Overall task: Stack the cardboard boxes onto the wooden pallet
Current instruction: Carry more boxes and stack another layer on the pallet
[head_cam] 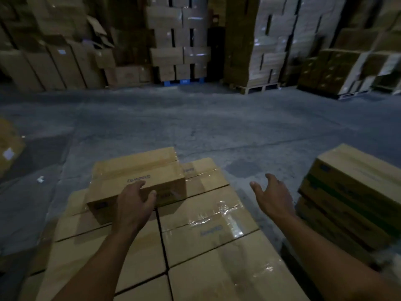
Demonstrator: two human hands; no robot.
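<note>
A layer of taped cardboard boxes (pixel 208 216) fills the space in front of me; the pallet beneath them is hidden. One more cardboard box (pixel 138 174) lies on top of that layer at its far left. My left hand (pixel 134 205) grips the near edge of this top box, fingers over the top and thumb on the front face. My right hand (pixel 271 196) hovers open over the right edge of the layer, fingers spread, holding nothing.
A second stack of boxes (pixel 355 192) stands close on my right. Bare concrete floor (pixel 195 122) stretches ahead. Tall pallet loads of boxes (pixel 180 40) line the back wall, one on a blue pallet (pixel 184 81). Another box (pixel 8 148) shows at the left edge.
</note>
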